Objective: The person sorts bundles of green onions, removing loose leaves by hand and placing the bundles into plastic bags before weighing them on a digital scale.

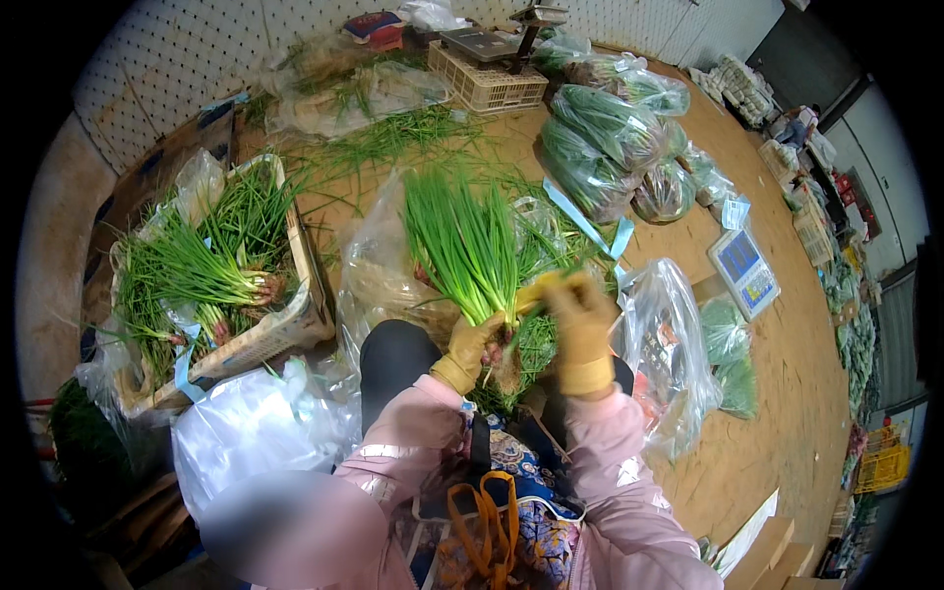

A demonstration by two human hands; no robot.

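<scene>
My left hand, in a tan work glove, is closed around the lower stems of a bunch of spring onions. The green leaves fan out away from me, and the reddish bulbs and pale roots hang by the glove. Just right of the bunch is my right hand, also gloved and smeared by motion. Something yellow and a dark green strand show at its fingertips; whether it grips them is unclear. Loose green trimmings lie below, between my knees.
A plastic crate of spring onions stands at left, beside a white plastic bag. Clear bags of packed greens sit far right of centre. A scale display, another clear bag and an upturned crate are around.
</scene>
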